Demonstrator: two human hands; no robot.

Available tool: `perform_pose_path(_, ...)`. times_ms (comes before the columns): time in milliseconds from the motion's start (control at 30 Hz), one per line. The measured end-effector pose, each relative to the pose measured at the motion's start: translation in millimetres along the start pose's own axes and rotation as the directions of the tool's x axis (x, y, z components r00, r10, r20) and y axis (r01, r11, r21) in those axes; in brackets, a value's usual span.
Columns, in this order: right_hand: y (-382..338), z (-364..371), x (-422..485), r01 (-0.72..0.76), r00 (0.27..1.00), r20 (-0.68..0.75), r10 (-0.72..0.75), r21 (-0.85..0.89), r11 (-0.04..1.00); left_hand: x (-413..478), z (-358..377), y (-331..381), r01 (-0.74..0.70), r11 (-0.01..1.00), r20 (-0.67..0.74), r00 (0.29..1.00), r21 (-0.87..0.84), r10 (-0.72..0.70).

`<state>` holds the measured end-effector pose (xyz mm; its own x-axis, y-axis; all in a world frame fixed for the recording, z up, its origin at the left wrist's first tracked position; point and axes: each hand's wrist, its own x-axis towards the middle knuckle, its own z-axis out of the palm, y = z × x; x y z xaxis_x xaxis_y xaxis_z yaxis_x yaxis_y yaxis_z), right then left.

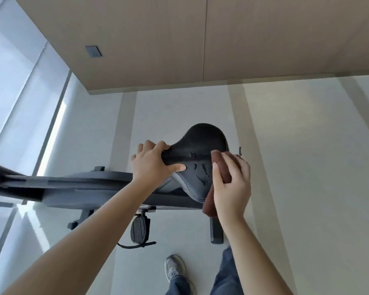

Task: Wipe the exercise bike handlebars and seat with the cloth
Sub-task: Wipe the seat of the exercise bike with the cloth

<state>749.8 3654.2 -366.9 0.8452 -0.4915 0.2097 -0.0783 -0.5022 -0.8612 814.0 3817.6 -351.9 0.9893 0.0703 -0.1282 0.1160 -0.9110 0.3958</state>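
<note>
The black bike seat (202, 145) sits in the middle of the view, seen from above, with dark wet streaks on its top. My left hand (151, 165) grips the seat's narrow front end, thumb on top. My right hand (232, 184) presses a folded brown cloth (222, 165) against the seat's right side; the cloth's lower end hangs below the seat edge. The bike's grey frame (83, 184) runs off to the left. The handlebars are not clearly visible.
A pedal with a strap (140, 229) hangs below the frame, and a rear foot bar (216, 233) rests on the pale tiled floor. My shoe (174, 267) and jeans legs stand below the bike. A wood-panelled wall is ahead, a bright window at left.
</note>
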Motion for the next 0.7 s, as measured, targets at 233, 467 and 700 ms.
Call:
perform_pose_path(233,-9.1,-4.7,41.0,0.172,0.956,0.26,-0.133,-0.133,0.976,0.5,2.4,-3.0,-0.041,0.999,-0.011,0.999,0.021,0.041)
perform_pose_path(467,-8.1,-7.0,23.2,0.542,0.81,0.429,-0.4,-0.287,0.79,4.2,-1.8,-16.0,-0.111,0.993,0.02,0.993,-0.028,0.112)
perform_pose_path(700,-33.6,14.0,43.8,0.678,0.614,0.709,-0.347,-0.248,0.693,9.6,-4.8,-36.1,-0.205,0.969,0.038,0.977,-0.134,0.212)
